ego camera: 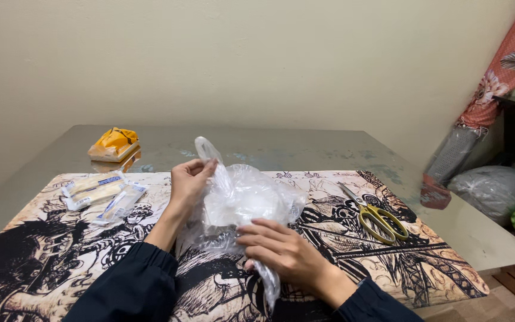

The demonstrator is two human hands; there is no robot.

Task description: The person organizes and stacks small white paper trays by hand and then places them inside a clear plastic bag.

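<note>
A clear plastic bag [245, 200] with something white inside sits in the middle of the printed black-and-tan mat [49, 250]. My left hand [187, 182] pinches the bag's upper left part, where a twisted end sticks up. My right hand [281, 250] lies on the bag's lower edge with its fingers pressing the plastic down toward the mat. Both arms wear dark sleeves.
Yellow-handled scissors [377, 216] lie on the mat to the right. Several small clear packets [102, 194] lie at the left. An orange packet [113, 144] rests on the glass table [329, 149] behind. Bags [493, 188] and a patterned cloth roll [496, 77] stand at the right.
</note>
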